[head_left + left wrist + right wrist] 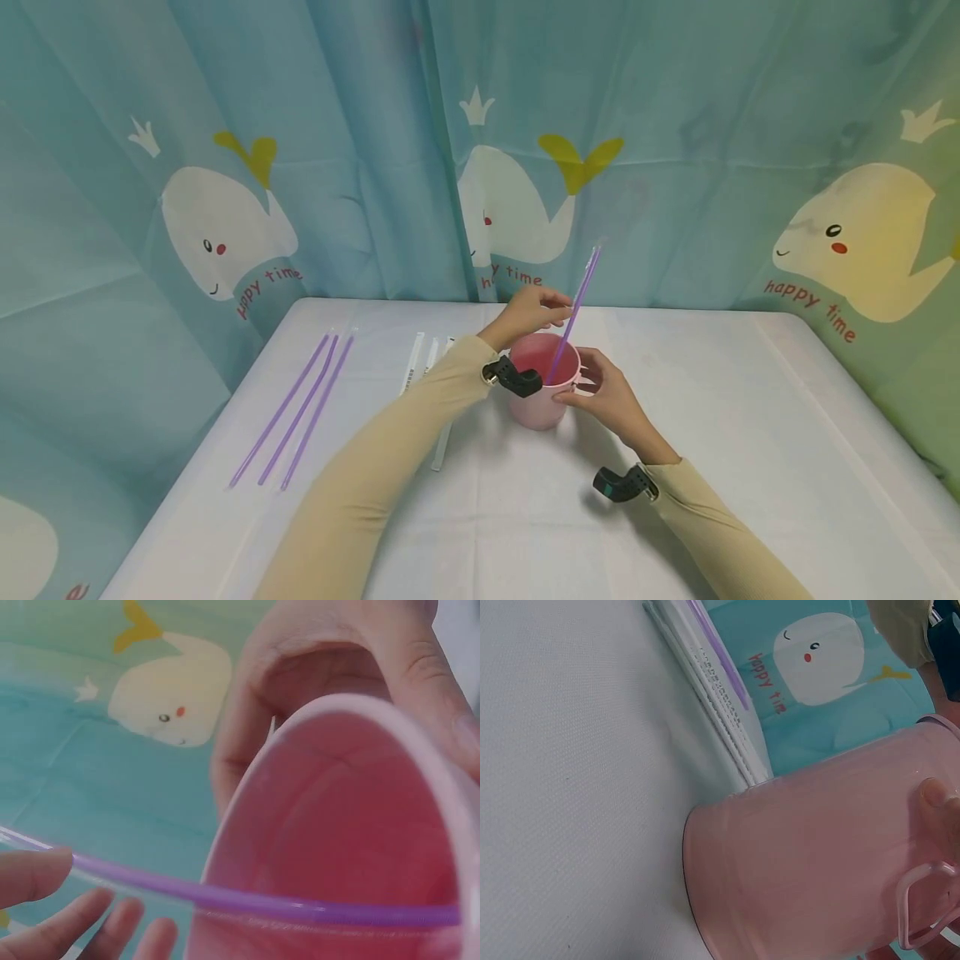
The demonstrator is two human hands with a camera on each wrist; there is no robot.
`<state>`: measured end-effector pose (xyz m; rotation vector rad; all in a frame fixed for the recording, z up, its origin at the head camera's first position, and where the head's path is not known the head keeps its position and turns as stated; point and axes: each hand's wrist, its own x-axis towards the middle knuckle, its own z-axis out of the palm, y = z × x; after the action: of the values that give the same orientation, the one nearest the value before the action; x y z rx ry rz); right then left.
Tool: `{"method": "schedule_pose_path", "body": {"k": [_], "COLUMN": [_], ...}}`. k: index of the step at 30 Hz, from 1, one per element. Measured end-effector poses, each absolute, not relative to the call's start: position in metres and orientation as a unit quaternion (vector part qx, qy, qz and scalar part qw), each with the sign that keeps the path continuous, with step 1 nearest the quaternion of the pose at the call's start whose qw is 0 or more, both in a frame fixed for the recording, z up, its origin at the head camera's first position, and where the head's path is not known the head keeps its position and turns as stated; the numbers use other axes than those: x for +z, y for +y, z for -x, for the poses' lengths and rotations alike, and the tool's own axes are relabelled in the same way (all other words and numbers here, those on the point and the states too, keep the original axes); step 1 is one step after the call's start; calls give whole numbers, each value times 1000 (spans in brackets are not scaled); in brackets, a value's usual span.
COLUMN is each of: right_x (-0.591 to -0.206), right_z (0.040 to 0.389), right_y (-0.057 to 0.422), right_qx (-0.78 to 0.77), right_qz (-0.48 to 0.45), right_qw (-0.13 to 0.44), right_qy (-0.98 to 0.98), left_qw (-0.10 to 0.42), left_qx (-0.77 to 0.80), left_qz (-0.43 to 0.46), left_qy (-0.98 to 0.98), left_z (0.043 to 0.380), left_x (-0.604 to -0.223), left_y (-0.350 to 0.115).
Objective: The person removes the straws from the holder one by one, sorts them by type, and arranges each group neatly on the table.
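Observation:
A pink mug with a side handle stands on the white table. My right hand grips it at the handle side, the thumb on the front wall and the fingers around the back. A purple straw in a clear wrapper leans in the mug, crossing the rim at a slant. By the straw's upper part is my left hand. In the left wrist view its thumb touches the straw, while the other fingers are spread below with a gap to the thumb.
Three purple straws lie side by side on the table's left. Several thin white strips with small print lie partly under the left forearm. A curtain with whale prints hangs behind the table.

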<state>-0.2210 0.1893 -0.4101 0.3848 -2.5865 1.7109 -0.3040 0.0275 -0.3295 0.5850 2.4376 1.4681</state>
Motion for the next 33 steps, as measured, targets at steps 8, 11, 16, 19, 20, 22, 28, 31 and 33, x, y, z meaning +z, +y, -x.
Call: {"method": "schedule_pose_path", "body": {"k": [8,11,16,19,20,22,28,31,33], "right_x": [-410,-410,-410,-410,-410,-410,-411,-412,-412], "right_z": [222,222,221,221,221,221,222,222,222], "right_y": [189,189,189,189,189,189,189,189,189], "right_qx": [549,551,551,551,551,551,552,550,550], "right_qz": [-129,-130,-131,-130,-130,-131,-130,-126,-126], "right_qw": [6,5,5,5,5,5,6,7,8], "right_qy": [-826,-824,-824,-824,-824,-824,-823,-826,-826], "left_qw": [107,104,101,100,98,94,79,74,74], "left_qx": [464,461,466,477,482,488,497,501,506], "left_qz": [-239,-244,-241,-237,-234,-230,-219,-212,-206], "left_qy": [846,847,845,840,839,837,836,836,835], "left_z": [303,303,303,303,303,303,303,303,303], "left_x": [-335,-337,-338,-339,-339,-339,-339,-339,-339], "left_y": [31,31,30,29,29,28,26,25,25]}}
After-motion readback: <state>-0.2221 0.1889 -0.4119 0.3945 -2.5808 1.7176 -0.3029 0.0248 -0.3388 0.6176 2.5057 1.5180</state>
